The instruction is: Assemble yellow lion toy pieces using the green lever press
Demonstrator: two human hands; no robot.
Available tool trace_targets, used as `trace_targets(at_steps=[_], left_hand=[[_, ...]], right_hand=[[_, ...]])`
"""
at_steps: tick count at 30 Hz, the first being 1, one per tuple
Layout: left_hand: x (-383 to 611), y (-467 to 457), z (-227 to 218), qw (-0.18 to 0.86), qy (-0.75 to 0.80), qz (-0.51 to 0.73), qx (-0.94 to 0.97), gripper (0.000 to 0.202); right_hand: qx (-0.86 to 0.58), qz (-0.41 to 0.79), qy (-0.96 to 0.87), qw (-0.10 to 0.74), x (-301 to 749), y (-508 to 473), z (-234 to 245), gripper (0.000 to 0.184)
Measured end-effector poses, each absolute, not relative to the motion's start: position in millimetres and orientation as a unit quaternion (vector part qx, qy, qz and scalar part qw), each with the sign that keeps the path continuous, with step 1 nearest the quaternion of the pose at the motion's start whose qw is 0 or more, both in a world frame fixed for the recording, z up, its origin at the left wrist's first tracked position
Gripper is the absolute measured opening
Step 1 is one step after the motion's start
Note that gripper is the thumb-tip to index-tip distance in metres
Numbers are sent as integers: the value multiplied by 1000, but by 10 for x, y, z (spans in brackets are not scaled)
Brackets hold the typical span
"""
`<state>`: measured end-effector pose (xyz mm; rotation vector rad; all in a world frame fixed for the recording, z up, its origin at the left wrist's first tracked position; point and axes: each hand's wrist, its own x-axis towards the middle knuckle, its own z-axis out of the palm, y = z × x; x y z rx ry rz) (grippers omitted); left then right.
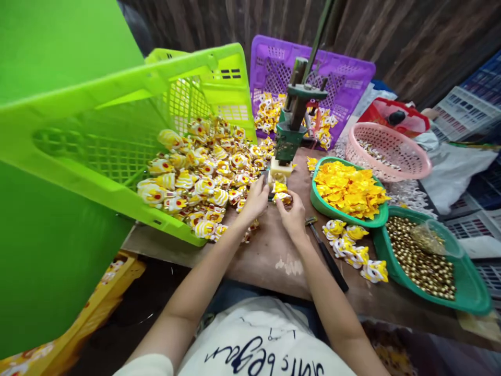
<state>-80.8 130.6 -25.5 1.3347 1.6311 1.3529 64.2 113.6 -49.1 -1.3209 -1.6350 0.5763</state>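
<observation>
Hands [274, 203] pinch a yellow toy piece [282, 197], it seems, on a worn brown table [274, 256]; dark plank wall [391, 36] behind.

This is looking like a small toy-assembly workshop. A green hand press [291, 130] is standing on a worn wooden counter [274, 256], with plastic crates [344, 78] spilling over with yellow-and-white figurines [203, 177]. Green trays [469, 292] are holding yellow pieces and small brass-coloured parts, and more stacked crates are lining the rough plank wall [410, 36] behind.
</observation>
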Motion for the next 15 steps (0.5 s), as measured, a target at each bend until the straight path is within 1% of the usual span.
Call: trace_targets(at_steps=[2,4,6,7,8,11,13,15], left_hand=[[-991,1507,-203,226,641,458,573,46],[-1119,1699,-147,143,664,336,652,51],[-1192,1861,-107,76,676,207,704,46],[-1212,1927,-98,56,673,161,720,42],[-1224,1982,-98,48,666,131,733,37],[-1231,2085,-138,55,636,94,764,26],[-1227,2119,-180,57,618,71,781,23],[-1223,2137,-217,55,606,56,792,25]], right_hand=[[-560,183,-682,434,542,1320,-445,42],[-586,139,-698,388,441,1427,-381,41],[-608,109,-705,349,350,1473,-321,37],[-615,99,-705,338,312,1482,-296,34],[-619,93,-705,334,279,1486,-278,31],[-625,82,-696,344,210,1496,-266,26],[-624,77,-690,357,184,1506,-299,30],[-617,74,-688,374,171,1507,-362,39]])
